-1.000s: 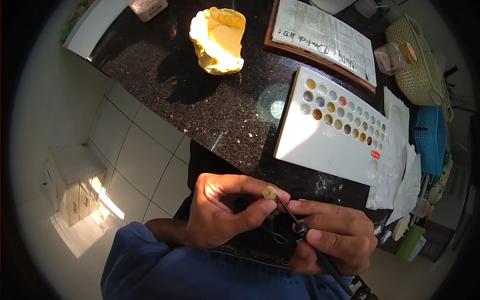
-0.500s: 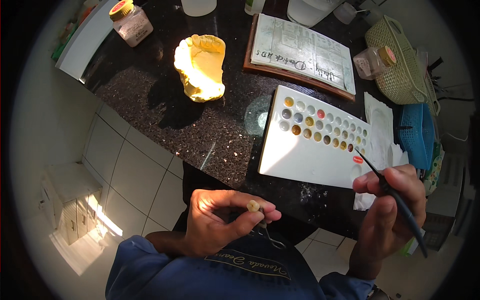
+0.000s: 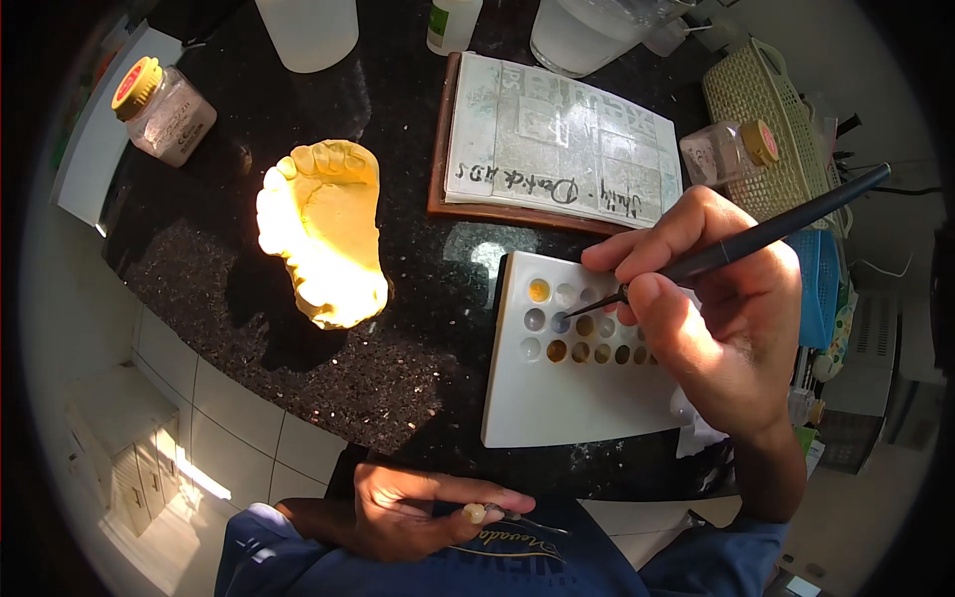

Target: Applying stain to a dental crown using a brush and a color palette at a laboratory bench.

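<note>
Low in front of my body, my left hand point(image 3: 413, 512) is closed around a thin metal holder point(image 3: 542, 525). A small ivory tooth crown point(image 3: 475, 512) shows between its thumb and index finger. My right hand point(image 3: 726, 328) pinches a slim dark brush point(image 3: 766, 234) like a pen. The brush's fine tip points down at a bluish well of the white palette point(image 3: 557, 418); whether it touches the paint I cannot tell. Rows of round wells there hold yellow, brown, grey and blue stains. The palette's right part is hidden behind my right hand.
A yellow plaster dental model point(image 3: 323, 229) stands left on the dark speckled counter. Behind the palette lies a wood-edged pad point(image 3: 557, 149). Around the edges are jars of pinkish powder point(image 3: 169, 119), a white container point(image 3: 308, 30), a cream basket point(image 3: 746, 99) and a blue basket point(image 3: 816, 289).
My right hand has moved left and away from me, bringing the brush tip to the palette's left wells. My left hand with the crown sits lower in view. The whole view has shifted.
</note>
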